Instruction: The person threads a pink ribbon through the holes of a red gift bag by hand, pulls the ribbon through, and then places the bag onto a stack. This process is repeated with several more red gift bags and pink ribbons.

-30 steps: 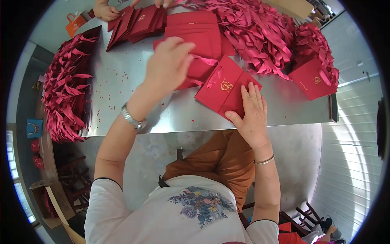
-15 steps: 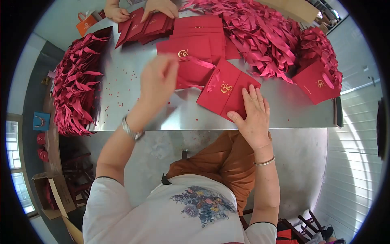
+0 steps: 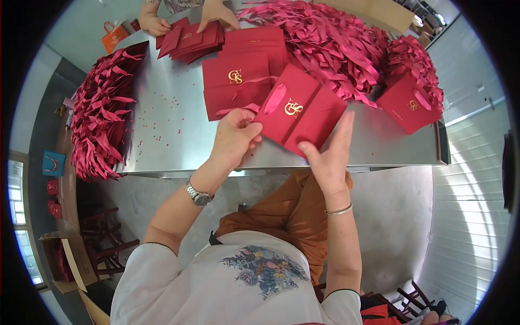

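Note:
A flat red gift bag (image 3: 310,120) with a gold logo and a pink ribbon handle sits tilted between my hands, near the table's front edge. My left hand (image 3: 236,140) pinches its lower left edge between thumb and fingers. Along its right side, my right hand (image 3: 333,156) has its fingers stretched out and the thumb apart, touching the bag's edge. Just beyond lies a stack of flat red gift bags (image 3: 219,96), partly covered by the held bag, with a loose ribbon on top.
A co-worker's hands (image 3: 216,15) handle smaller red folded pieces (image 3: 190,44) at the far side. Ribbon-handled bags are heaped at the left (image 3: 103,116) and back right (image 3: 336,46). Another red bag (image 3: 410,105) leans at the right. Red specks dot the metal table (image 3: 176,146).
My left hand has come down and right to the bag's lower left edge. My right hand has slid from the bag's face to its right edge, and the bag has shifted slightly.

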### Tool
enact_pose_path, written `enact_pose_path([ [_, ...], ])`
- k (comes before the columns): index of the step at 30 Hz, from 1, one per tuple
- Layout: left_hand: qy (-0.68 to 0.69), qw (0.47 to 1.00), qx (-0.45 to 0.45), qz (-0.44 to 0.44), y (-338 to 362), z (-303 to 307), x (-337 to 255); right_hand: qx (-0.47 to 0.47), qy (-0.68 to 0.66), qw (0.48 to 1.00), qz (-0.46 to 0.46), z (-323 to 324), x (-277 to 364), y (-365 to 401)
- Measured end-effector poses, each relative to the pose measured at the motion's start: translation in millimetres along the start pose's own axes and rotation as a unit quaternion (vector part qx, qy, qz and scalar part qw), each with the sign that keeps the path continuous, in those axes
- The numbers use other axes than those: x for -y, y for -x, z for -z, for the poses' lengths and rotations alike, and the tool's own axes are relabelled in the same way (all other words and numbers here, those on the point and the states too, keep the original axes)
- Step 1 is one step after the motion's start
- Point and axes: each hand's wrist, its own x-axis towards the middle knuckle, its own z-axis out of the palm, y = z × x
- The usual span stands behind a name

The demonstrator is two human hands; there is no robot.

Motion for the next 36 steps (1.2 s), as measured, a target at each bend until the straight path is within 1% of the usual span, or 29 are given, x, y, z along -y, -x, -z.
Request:
enact_pose_path([
  [1, 0.016, 1.0, -0.012, -0.013, -1, 0, 1, -0.032, -0.08, 0.995, -0.057, 0, -3, 2],
  [2, 0.014, 1.0, -0.01, -0.014, -2, 1, 3, -0.072, -0.167, 0.981, -0.069, 2, -1, 0],
  [3, 0.05, 0.998, 0.007, -0.027, -2, 1, 5, -0.074, -0.167, 0.981, -0.07, 9, 0, -2],
  [4, 0.086, 0.995, 0.023, -0.04, -2, 1, 6, -0.016, -0.337, 0.933, -0.124, 18, -1, -5],
  [5, 0.086, 0.995, 0.023, -0.041, -2, -1, 6, 0.043, -0.494, 0.851, -0.172, 25, -3, -7],
  [6, 0.096, 0.994, 0.034, -0.041, -2, -4, 5, 0.044, -0.493, 0.851, -0.172, 27, -6, -7],
  [9, 0.119, 0.991, 0.052, -0.045, 0, -11, 4, 0.054, -0.547, 0.817, -0.172, 32, -12, -9],
  [10, 0.131, 0.989, 0.058, -0.045, 0, -13, 4, 0.055, -0.547, 0.817, -0.172, 32, -11, -9],
  [13, 0.119, 0.989, 0.069, -0.055, -3, -11, 5, 0.031, -0.528, 0.828, -0.187, 30, -7, -6],
  [15, 0.106, 0.99, 0.078, -0.049, -2, -9, 2, -0.025, -0.561, 0.815, -0.143, 27, -4, -5],
  [16, 0.095, 0.991, 0.089, -0.044, -1, -9, 1, -0.024, -0.561, 0.815, -0.143, 28, -5, -3],
  [17, 0.094, 0.991, 0.089, -0.044, -1, -7, 0, -0.057, -0.533, 0.838, -0.102, 32, -1, -3],
  [18, 0.067, 0.994, 0.082, -0.02, 0, -4, 0, -0.089, -0.503, 0.858, -0.061, 36, 5, -3],
  [19, 0.039, 0.996, 0.075, 0.005, 2, 0, 0, -0.144, -0.372, 0.915, -0.059, 40, 12, 1],
  [20, 0.039, 0.996, 0.079, 0.008, 4, 3, 2, -0.161, -0.192, 0.965, 0.076, 46, 18, -3],
  [21, 0.053, 0.998, 0.043, -0.011, 6, 6, 3, -0.168, 0.0, 0.964, 0.206, 50, 22, -8],
  [22, 0.068, 0.997, 0.008, -0.031, 6, 11, 4, -0.143, 0.087, 0.94, 0.296, 54, 28, -11],
  [23, 0.124, 0.991, 0.019, -0.052, 1, 22, 9, -0.093, 0.101, 0.931, 0.339, 49, 30, -10],
  [25, 0.143, 0.98, -0.067, -0.121, 1, 31, -2, 0.011, 0.148, 0.93, 0.336, 37, 34, -3],
  [27, 0.139, 0.948, -0.173, -0.229, -4, 37, -8, 0.107, 0.192, 0.931, 0.292, 19, 24, 5],
  [28, 0.094, 0.931, -0.224, -0.273, -1, 36, -12, 0.099, 0.181, 0.937, 0.281, 13, 21, 7],
  [29, 0.096, 0.932, -0.224, -0.27, 0, 33, -14, 0.102, 0.183, 0.937, 0.28, 15, 23, 4],
  [30, 0.012, 0.921, -0.19, -0.341, 1, 29, -15, 0.124, 0.162, 0.942, 0.268, 18, 26, 1],
  [31, -0.072, 0.898, -0.153, -0.407, 2, 23, -17, 0.145, 0.14, 0.946, 0.254, 20, 27, -2],
  [32, -0.136, 0.901, -0.08, -0.404, 2, 13, -24, 0.12, 0.103, 0.956, 0.246, 22, 23, -8],
  [33, -0.184, 0.904, -0.037, -0.383, 0, 5, -26, 0.096, 0.067, 0.964, 0.238, 25, 16, -18],
  [34, -0.23, 0.904, 0.007, -0.362, -3, -2, -27, 0.046, 0.034, 0.981, 0.184, 25, 10, -31],
  [36, -0.324, 0.844, 0.004, -0.428, -18, -12, -18, -0.017, 0.12, 0.979, 0.164, 20, -4, -67],
])
